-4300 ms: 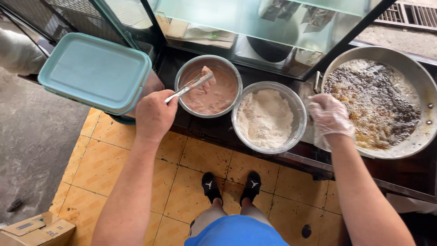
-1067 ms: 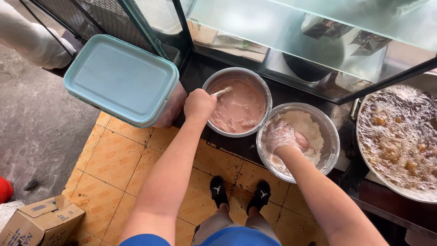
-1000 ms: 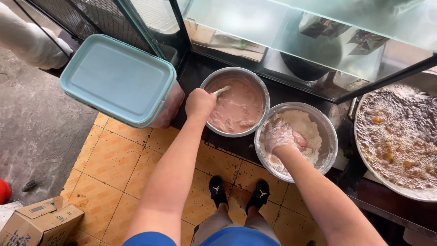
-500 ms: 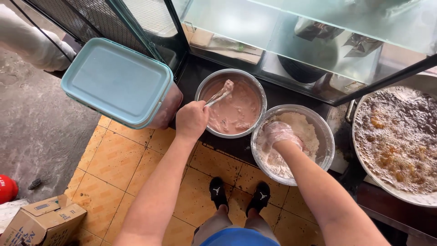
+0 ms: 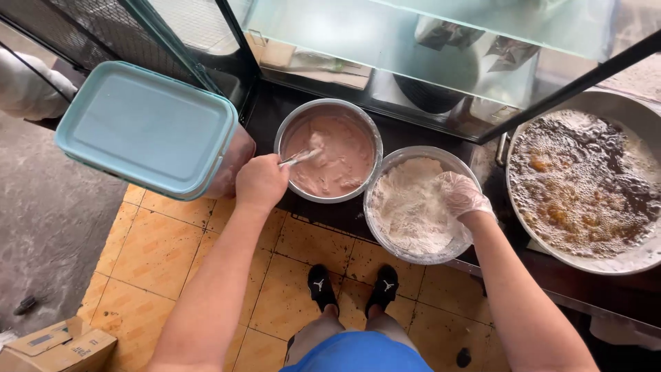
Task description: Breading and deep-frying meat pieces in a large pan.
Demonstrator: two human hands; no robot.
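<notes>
Here the left hand (image 5: 260, 182) is closing its fingers fully around the handle of a metal spoon (image 5: 301, 158), whose bowl is dipping into the pinkish-brown paste filling a round steel bowl (image 5: 329, 150). That bowl is sitting on the dark counter (image 5: 268, 114), just beside a second steel bowl (image 5: 416, 204) holding white flour; the two rims are nearly touching. The right hand (image 5: 463, 196), wearing a thin clear glove, is resting inside the flour bowl at its right side, fingers curled loosely down into the flour; whether it is gripping anything under the powder cannot be told. Further right, a wide pan of bubbling oil (image 5: 585, 186) is frying golden pieces, its rim lying near the gloved wrist. To the left of the paste bowl, a clear tub with a pale teal lid (image 5: 146, 128) is standing at the counter's edge, close to the left hand's knuckles. A glass display case (image 5: 427, 41) is rising behind the bowls. Below, black shoes (image 5: 351, 288) are standing on orange floor tiles (image 5: 162, 248), and a cardboard box (image 5: 58, 344) is lying at the lower left corner
</notes>
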